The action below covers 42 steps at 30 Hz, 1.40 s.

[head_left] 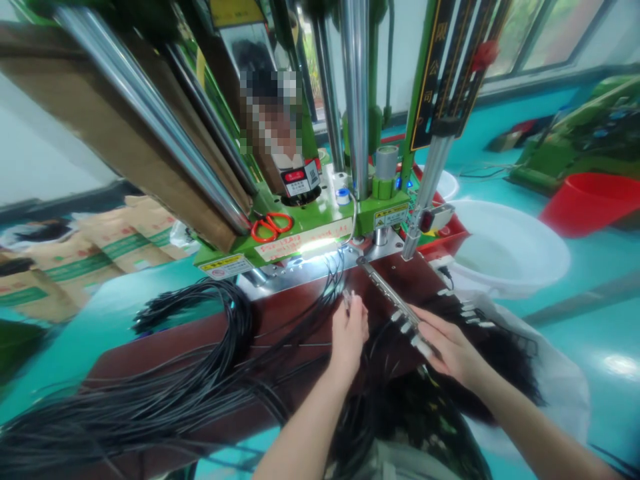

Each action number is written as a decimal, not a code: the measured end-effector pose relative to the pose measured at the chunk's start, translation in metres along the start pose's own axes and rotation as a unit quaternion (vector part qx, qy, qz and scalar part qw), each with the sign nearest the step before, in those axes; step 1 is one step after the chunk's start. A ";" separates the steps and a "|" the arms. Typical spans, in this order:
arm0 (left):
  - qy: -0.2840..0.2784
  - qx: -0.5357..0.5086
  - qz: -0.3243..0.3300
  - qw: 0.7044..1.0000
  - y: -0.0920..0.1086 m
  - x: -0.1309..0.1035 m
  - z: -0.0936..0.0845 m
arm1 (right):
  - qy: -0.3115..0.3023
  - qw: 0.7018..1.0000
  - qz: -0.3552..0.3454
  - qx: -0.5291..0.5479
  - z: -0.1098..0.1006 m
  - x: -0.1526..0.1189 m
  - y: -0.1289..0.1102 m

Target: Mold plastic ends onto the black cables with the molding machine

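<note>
My right hand (447,347) is closed around the near end of a long metal mold bar (393,293), which slants away from me towards the machine. White plugs (409,327) stick out along the bar's left side near my fingers. My left hand (349,330) is pinched in front of the machine's lit bed, left of the bar. A small shiny thing (347,300) shows at its fingertips, too blurred to name. Thin black cables (335,280) run from the lit bed down past my left hand to the table.
A green upright machine (320,223) stands ahead, red-handled scissors (271,227) on its plate. A big bundle of black cables (200,353) covers the brown table's (125,367) left. At right are a white tub (510,247) and red bucket (590,200); paper sacks (105,243) stand left.
</note>
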<state>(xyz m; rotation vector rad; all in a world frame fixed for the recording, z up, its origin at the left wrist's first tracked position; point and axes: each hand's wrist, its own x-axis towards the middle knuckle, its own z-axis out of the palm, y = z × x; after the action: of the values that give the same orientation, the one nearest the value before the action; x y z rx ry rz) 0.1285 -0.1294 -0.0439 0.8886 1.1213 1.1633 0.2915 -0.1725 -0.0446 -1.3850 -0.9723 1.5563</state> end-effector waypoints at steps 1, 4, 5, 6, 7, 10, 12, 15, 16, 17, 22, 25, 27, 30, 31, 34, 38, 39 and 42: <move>-0.009 -0.022 -0.009 1.000 0.001 0.000 0.000 | 0.002 1.000 0.004 0.006 0.000 0.000 -0.001; -0.045 -0.018 -0.026 0.998 0.001 -0.002 0.001 | -0.022 1.000 0.005 -0.006 -0.002 0.000 -0.001; -0.058 -0.001 -0.028 0.998 0.000 -0.003 0.001 | -0.034 0.999 0.004 -0.013 -0.003 0.000 -0.001; -0.071 0.019 -0.029 0.997 -0.001 -0.004 0.001 | -0.042 0.999 0.003 -0.020 -0.003 0.000 -0.001; -0.082 0.039 -0.027 0.996 -0.001 -0.004 0.001 | -0.048 0.999 0.002 -0.025 -0.004 0.000 -0.001; -0.089 0.074 -0.026 0.993 -0.002 -0.004 -0.001 | -0.061 0.997 -0.005 -0.041 -0.007 0.001 0.000; -0.076 0.078 -0.023 0.994 -0.001 -0.003 -0.001 | -0.069 0.996 -0.009 -0.047 -0.008 0.001 0.002; -0.058 0.069 -0.029 0.996 -0.001 -0.003 0.000 | -0.081 0.995 -0.014 -0.049 -0.011 0.002 0.002; -0.051 0.066 -0.032 0.996 0.000 -0.003 0.000 | -0.086 0.995 -0.016 -0.050 -0.012 0.003 0.002; -0.044 0.064 -0.035 0.996 0.000 -0.003 0.000 | -0.091 0.994 -0.019 -0.051 -0.013 0.003 0.002; -0.040 0.065 -0.036 0.996 0.003 -0.001 -0.001 | -0.098 0.992 -0.028 -0.067 -0.014 0.003 0.004; -0.043 0.058 -0.031 0.997 0.002 0.002 -0.003 | -0.097 0.990 -0.049 -0.088 -0.011 0.003 0.008; -0.041 0.062 -0.016 0.997 0.000 0.004 -0.003 | -0.095 0.988 -0.064 -0.104 -0.009 0.004 0.009; -0.042 0.076 -0.005 0.996 0.000 0.005 -0.004 | -0.086 0.990 -0.051 -0.100 -0.007 0.003 0.009; -0.042 0.079 -0.001 0.996 0.001 0.005 -0.005 | -0.078 0.992 -0.041 -0.090 -0.006 0.003 0.007; -0.033 0.063 0.008 0.997 0.005 0.006 -0.009 | -0.049 0.997 -0.028 -0.054 -0.006 0.000 0.003; -0.045 0.036 -0.017 0.998 0.009 0.007 -0.015 | -0.035 0.998 -0.022 -0.042 -0.004 -0.004 -0.003; -0.055 0.046 -0.024 0.997 0.009 0.006 -0.015 | -0.037 0.998 -0.020 -0.048 -0.003 -0.005 -0.004; -0.087 0.077 -0.036 0.993 0.009 0.005 -0.015 | -0.043 0.997 -0.019 -0.068 -0.003 -0.006 -0.005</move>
<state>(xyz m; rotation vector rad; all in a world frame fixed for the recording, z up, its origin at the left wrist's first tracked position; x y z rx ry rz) 0.1121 -0.1231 -0.0401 1.0393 1.1011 0.9295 0.2948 -0.1759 -0.0383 -1.3920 -1.1691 1.5564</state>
